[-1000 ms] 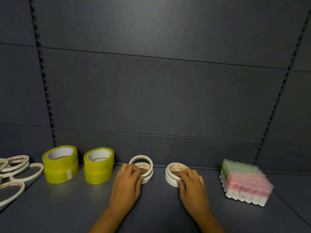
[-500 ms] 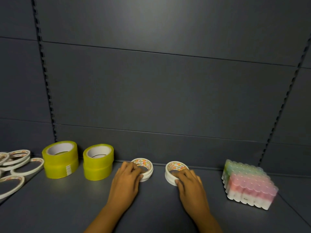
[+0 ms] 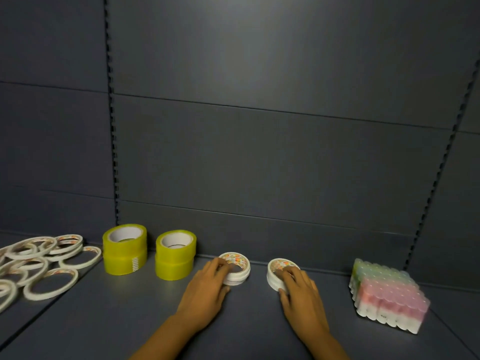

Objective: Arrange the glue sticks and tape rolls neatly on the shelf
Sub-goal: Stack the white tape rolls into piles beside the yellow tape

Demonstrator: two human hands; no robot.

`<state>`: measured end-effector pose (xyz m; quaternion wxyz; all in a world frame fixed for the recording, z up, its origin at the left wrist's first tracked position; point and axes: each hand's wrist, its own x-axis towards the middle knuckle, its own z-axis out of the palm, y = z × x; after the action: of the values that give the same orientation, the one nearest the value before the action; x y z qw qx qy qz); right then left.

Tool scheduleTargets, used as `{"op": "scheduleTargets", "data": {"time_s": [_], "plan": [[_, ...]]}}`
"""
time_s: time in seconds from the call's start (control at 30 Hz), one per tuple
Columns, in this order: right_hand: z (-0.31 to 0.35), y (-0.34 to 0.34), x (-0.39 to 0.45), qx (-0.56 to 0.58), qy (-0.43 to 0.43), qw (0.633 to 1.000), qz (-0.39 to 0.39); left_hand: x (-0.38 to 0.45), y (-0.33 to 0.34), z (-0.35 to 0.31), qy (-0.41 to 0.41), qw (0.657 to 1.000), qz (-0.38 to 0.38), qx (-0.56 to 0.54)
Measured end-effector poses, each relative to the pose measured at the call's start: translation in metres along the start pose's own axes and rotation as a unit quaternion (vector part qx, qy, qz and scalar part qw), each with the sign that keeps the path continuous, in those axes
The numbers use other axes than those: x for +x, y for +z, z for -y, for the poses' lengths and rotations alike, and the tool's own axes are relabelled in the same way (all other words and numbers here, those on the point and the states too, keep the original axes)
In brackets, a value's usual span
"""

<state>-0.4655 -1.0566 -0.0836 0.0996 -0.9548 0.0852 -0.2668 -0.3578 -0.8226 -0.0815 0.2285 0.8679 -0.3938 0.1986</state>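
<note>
While both hands are working at the middle of the dark grey metal shelf point(image 3: 259, 328), the person is squaring up two short stacks of small white tape rolls with printed cores. The left hand point(image 3: 205, 294) is cupping the left small white stack point(image 3: 237, 270), fingers curled over its near rim; the right hand point(image 3: 302, 294) is holding the right small white stack point(image 3: 276, 274) the same way, thumb against its near side. The two stacks are sitting near each other but apart, close to the back panel.

At nine o'clock from the left hand, two stacks of wide yellow tape rolls point(image 3: 150, 252) are standing side by side, and beyond them a loose heap of thin white tape rings point(image 3: 39, 266) is lying scattered. At three o'clock from the right hand, a wrapped block of pastel glue sticks point(image 3: 387, 294) is sitting askew.

Judging by this, the small stacks are being aligned; next, the scattered rings are calling for gathering and stacking, and the glue block for straightening.
</note>
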Motion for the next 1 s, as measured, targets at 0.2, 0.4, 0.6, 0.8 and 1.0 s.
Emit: {"op": "scheduleTargets", "data": {"time_s": [0.2, 0.4, 0.6, 0.8, 1.0], "plan": [[0.07, -0.019, 0.017, 0.019, -0.051, 0.997, 0.06, -0.026, -0.075, 0.045, -0.039, 0.994, 0.07, 0.078], [0.179, -0.023, 0.032, -0.039, -0.097, 0.984, 0.144, -0.079, -0.163, 0.112, -0.102, 0.978, 0.109, 0.147], [0.283, -0.008, 0.026, -0.062, -0.141, 0.975, 0.162, -0.155, -0.249, 0.178, -0.158, 0.97, 0.083, 0.163], [0.378, 0.019, 0.021, -0.044, -0.177, 0.971, 0.153, -0.221, -0.304, 0.236, -0.219, 0.956, 0.071, 0.18], [0.444, 0.045, 0.028, -0.033, -0.202, 0.965, 0.162, -0.257, -0.327, 0.284, -0.231, 0.952, 0.058, 0.191]]}}
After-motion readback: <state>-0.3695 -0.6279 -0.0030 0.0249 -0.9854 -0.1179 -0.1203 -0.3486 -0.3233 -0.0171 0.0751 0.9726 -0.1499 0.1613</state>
